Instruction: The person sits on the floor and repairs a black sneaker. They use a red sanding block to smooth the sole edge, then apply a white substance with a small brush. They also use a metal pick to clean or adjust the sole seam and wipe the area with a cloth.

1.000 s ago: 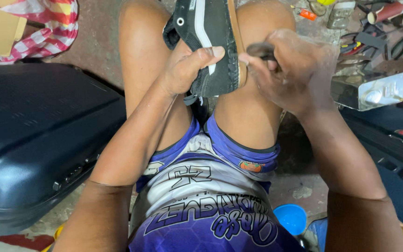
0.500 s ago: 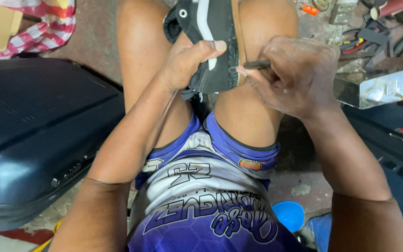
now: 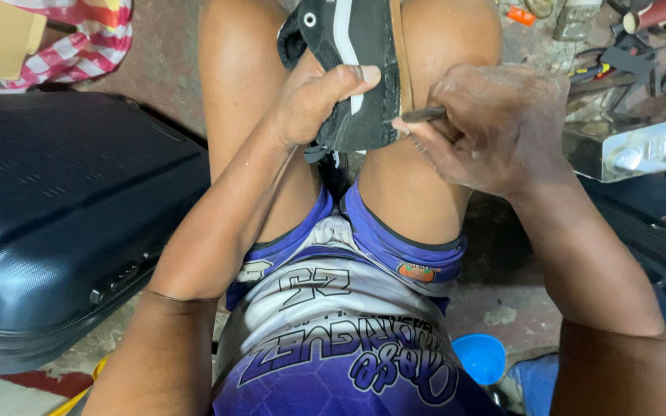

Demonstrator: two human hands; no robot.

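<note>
A black sneaker with a white stripe and a tan sole edge lies wedged between my bare knees. My left hand grips its heel end, thumb pressed across the black upper. My right hand is closed around a thin dark metal tool, whose tip meets the shoe where the upper joins the sole. The tool's far end is hidden inside my fist.
A dark blue hard suitcase lies at the left. A red checked bag sits at the upper left. Tools and a metal block crowd the upper right. A small blue bowl rests on the floor by my right thigh.
My right hand has slid down the shoe's sole edge with the tool. The left thumb has shifted across the upper. The camera has moved slightly.
</note>
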